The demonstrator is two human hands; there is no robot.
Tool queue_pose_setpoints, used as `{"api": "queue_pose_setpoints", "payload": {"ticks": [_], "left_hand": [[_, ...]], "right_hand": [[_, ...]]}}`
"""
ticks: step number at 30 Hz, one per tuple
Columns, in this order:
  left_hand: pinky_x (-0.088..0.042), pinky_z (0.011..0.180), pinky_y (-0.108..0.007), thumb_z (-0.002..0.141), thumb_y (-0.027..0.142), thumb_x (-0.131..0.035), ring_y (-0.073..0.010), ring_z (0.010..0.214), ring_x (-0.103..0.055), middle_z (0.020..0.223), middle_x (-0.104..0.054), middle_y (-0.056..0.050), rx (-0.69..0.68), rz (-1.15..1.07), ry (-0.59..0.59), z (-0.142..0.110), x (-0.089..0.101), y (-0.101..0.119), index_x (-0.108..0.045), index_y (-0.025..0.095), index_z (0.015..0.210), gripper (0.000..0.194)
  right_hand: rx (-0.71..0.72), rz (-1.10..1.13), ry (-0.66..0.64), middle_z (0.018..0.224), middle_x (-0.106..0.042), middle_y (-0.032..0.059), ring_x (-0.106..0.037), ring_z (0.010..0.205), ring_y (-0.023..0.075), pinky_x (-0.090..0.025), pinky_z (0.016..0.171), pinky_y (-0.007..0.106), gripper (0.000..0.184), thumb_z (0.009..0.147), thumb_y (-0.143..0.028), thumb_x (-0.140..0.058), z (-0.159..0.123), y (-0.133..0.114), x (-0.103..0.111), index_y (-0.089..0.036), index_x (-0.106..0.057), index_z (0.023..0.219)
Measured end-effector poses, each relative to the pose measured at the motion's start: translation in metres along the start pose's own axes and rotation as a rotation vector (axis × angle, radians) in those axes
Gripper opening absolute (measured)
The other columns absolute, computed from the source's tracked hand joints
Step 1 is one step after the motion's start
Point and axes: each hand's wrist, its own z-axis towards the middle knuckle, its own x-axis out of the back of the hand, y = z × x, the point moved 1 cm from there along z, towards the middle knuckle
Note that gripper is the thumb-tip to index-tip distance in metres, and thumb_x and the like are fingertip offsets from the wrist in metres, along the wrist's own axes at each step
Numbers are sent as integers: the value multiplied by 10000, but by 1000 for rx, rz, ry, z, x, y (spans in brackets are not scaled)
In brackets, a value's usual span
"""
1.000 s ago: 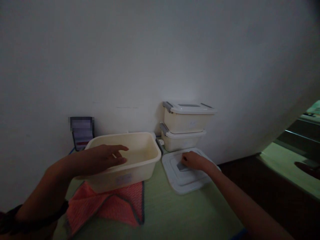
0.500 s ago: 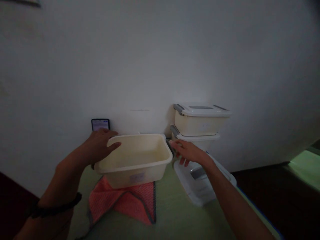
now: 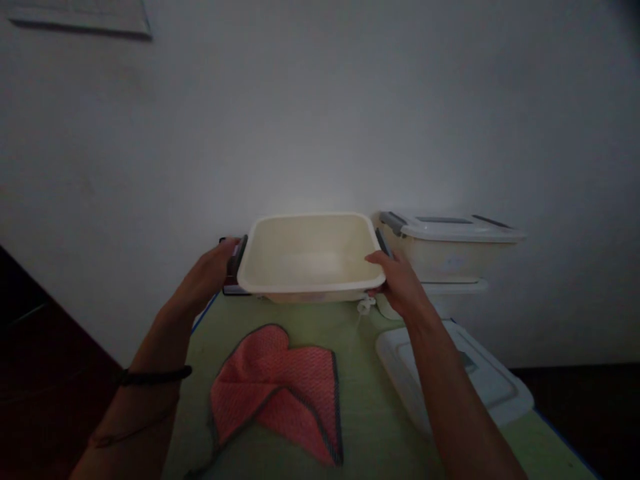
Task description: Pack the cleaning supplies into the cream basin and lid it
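Note:
A cream plastic storage box [image 3: 315,260], lidless and with nothing visible inside, is held up near the wall between my hands. My left hand [image 3: 213,273] grips its left end at the grey side latch. On the other end, my right hand [image 3: 397,277] is closed on the rim, thumb over the edge, beside the other grey latch. In front of the box a crumpled red cloth [image 3: 280,387] with dark edging lies on the green tabletop. A white lid [image 3: 480,380] rests under my right forearm.
Against the wall at right stand two stacked boxes, the upper lidded box [image 3: 450,250] above a lower box [image 3: 453,290]. A phone [image 3: 233,290] is partly hidden behind my left hand. Something small and white [image 3: 366,305], perhaps a cable, lies behind the cloth. The green table [image 3: 370,413] ends at right.
Both hands have taken hold of the box's ends and lifted it off the cloth, back towards the wall. The cloth now shows in full. The camera view has shifted.

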Motion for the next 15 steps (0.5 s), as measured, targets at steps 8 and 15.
{"api": "queue_pose_setpoints", "payload": {"ticks": [8,15], "left_hand": [[-495,857,-366,707,399,-576,-246,907,-672,997,-724,-91,260,-120,-528,-7,13,-14,-691,205,977,351],[-439,359,-275,428,233,-673,-217,446,-591,551,-680,-68,388,514,-666,-17,-32,-45,-674,209,535,109]], "right_hand": [[115,111,161,720,-504,-16,-485,485,100,-396,260,190,242,640,-282,-571,3,-1,8,-202,-486,852],[128,107,151,1048,-537,62,-599,780,175,-527,374,211,324,715,-335,-540,1,-4,-3,-227,-427,998]]}}
